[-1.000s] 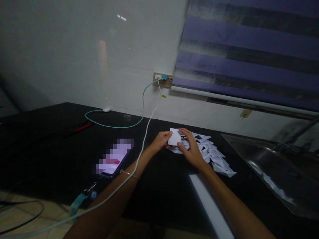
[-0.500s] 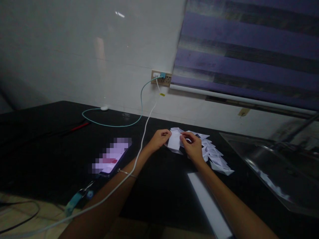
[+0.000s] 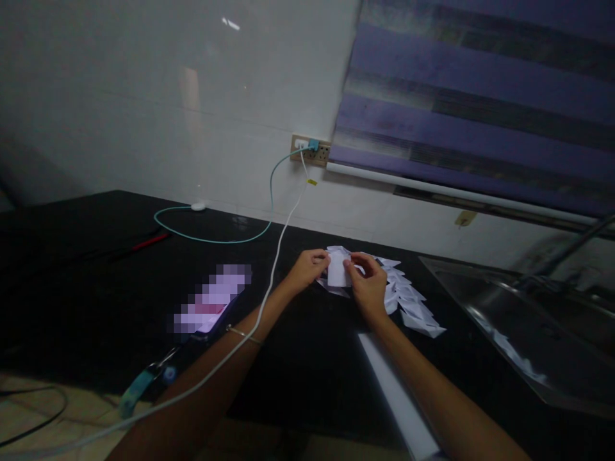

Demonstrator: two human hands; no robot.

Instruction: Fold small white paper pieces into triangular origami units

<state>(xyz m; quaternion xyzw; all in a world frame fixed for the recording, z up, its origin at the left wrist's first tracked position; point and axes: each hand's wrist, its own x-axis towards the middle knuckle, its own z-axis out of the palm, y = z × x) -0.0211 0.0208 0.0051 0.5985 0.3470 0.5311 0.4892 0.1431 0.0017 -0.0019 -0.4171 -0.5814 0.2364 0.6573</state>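
Observation:
Between my two hands a small white piece of paper (image 3: 339, 271) is held up over the black counter (image 3: 293, 358). My left hand (image 3: 308, 267) pinches its left edge. On the right edge, the thumb and fingers of my right hand (image 3: 369, 282) grip it. Several folded white paper pieces (image 3: 414, 307) lie in an overlapping row to the right of my right hand, and more white paper shows just behind and below the held piece. A long white strip of paper (image 3: 396, 397) lies partly under my right forearm.
A phone (image 3: 216, 301) with a lit screen and a strap lies left of my left arm. A white cable (image 3: 275, 262) runs from the wall socket (image 3: 321, 153) across that arm. A teal cable (image 3: 216, 242) loops on the counter. At right is a metal sink (image 3: 504, 307).
The paper between my hands now looks shorter and squarer, its lower edge higher than before. Both hands stay in nearly the same place. The view has shifted slightly.

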